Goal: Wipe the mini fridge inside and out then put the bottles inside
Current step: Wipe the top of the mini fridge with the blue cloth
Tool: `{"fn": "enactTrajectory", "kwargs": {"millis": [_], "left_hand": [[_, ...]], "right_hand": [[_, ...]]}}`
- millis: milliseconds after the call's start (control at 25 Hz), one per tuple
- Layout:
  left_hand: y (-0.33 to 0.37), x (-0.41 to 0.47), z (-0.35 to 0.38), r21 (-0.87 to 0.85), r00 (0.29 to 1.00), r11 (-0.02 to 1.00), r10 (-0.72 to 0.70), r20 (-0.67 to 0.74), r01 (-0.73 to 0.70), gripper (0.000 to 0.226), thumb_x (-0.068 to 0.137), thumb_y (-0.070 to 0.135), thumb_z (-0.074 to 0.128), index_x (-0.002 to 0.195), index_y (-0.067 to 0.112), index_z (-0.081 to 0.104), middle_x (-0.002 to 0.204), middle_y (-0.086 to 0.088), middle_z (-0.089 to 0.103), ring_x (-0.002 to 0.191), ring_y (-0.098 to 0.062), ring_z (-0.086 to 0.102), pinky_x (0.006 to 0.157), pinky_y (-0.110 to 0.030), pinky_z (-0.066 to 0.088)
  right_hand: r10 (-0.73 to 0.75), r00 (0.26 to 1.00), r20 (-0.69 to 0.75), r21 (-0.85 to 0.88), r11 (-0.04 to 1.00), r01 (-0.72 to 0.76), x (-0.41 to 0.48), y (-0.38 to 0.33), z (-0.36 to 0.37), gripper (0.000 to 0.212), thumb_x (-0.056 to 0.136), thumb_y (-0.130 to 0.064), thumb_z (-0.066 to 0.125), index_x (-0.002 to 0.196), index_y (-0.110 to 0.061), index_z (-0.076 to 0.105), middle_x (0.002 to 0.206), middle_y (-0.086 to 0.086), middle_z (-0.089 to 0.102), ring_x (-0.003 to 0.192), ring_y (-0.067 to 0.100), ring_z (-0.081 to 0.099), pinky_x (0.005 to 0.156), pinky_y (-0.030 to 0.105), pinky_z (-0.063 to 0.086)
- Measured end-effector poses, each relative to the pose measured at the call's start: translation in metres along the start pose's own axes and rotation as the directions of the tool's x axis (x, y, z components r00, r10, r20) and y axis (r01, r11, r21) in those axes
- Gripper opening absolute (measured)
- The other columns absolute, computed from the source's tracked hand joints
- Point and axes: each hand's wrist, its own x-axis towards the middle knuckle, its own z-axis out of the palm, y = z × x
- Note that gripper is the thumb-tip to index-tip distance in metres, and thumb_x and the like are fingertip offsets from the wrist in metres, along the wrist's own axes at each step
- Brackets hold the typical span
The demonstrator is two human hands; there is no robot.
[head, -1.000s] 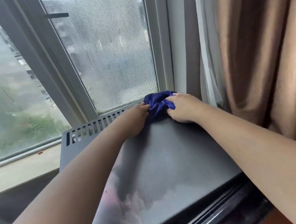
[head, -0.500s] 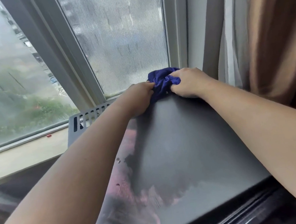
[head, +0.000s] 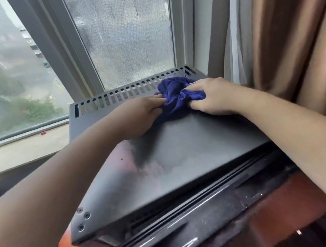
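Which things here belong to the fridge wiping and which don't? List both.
Job: blue cloth, gripped by left hand and right hand; mini fridge, its top under the cloth.
Not the job: brown curtain; window; windowsill; small red bit on the sill.

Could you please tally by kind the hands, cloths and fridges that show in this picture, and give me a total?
Hands: 2, the left hand and the right hand
Cloths: 1, the blue cloth
Fridges: 1, the mini fridge
Total: 4
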Motion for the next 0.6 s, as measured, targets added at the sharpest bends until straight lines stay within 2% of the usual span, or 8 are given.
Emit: {"fn": "enactTrajectory", "kwargs": {"millis": [80,240,360,440,560,600], "left_hand": [[0.013,-0.027,0.002,-0.014,0.999,0.999,0.047,-0.018,-0.047,0.041,0.108,0.021,0.048,0.148,0.024,0.053,0.162,0.007,0.039,0.15,-0.014,0.036,0.117,-0.02,0.025],[0.038,-0.068,0.011,-0.066,0.986,0.984,0.165,-0.03,-0.167,0.042,0.107,0.022,0.049,0.149,0.026,0.053,0.162,0.007,0.039,0.151,-0.014,0.035,0.124,-0.024,0.023],[0.047,-0.092,0.017,-0.082,0.973,0.969,0.228,-0.042,-0.231,0.043,0.107,0.023,0.051,0.149,0.027,0.053,0.16,0.01,0.041,0.15,-0.007,0.034,0.119,-0.006,0.011],[0.047,-0.105,0.018,-0.104,0.971,0.965,0.237,-0.045,-0.24,0.042,0.106,0.025,0.052,0.148,0.027,0.054,0.159,0.01,0.043,0.149,-0.006,0.034,0.117,-0.002,0.009],[0.043,-0.119,0.02,-0.108,0.973,0.968,0.221,-0.066,-0.227,0.041,0.107,0.027,0.05,0.148,0.026,0.055,0.158,0.01,0.044,0.148,-0.006,0.035,0.115,0.0,0.007],[0.041,-0.125,0.02,-0.103,0.974,0.97,0.214,-0.07,-0.22,0.041,0.107,0.028,0.05,0.147,0.025,0.056,0.157,0.009,0.045,0.147,-0.005,0.036,0.114,0.001,0.007]], "right_hand": [[-0.047,0.999,-0.024,0.023,0.999,0.048,-0.031,0.0,0.003,0.034,0.096,-0.031,0.065,0.13,-0.032,0.069,0.138,-0.006,0.066,0.131,0.021,0.056,0.108,0.025,0.038],[-0.09,0.992,-0.085,0.049,0.994,0.094,-0.086,0.005,0.011,0.034,0.092,-0.03,0.07,0.126,-0.032,0.073,0.14,-0.011,0.065,0.132,0.008,0.054,0.102,0.007,0.028],[-0.079,0.993,-0.083,0.072,0.994,0.085,-0.116,0.007,0.015,0.037,0.088,-0.037,0.07,0.125,-0.04,0.072,0.143,-0.019,0.062,0.135,0.001,0.052,0.111,0.009,0.029],[-0.08,0.993,-0.092,0.076,0.993,0.087,-0.129,0.0,0.018,0.039,0.086,-0.04,0.067,0.124,-0.042,0.072,0.141,-0.025,0.06,0.135,0.0,0.051,0.114,0.012,0.029],[-0.072,0.988,-0.139,0.072,0.994,0.083,-0.136,-0.016,0.027,0.039,0.088,-0.032,0.069,0.126,-0.037,0.073,0.135,-0.03,0.057,0.129,-0.004,0.048,0.1,-0.006,0.02],[-0.07,0.986,-0.153,0.064,0.995,0.081,-0.137,-0.023,0.031,0.039,0.089,-0.03,0.069,0.127,-0.035,0.072,0.138,-0.028,0.058,0.129,-0.004,0.048,0.099,-0.006,0.02]]}}
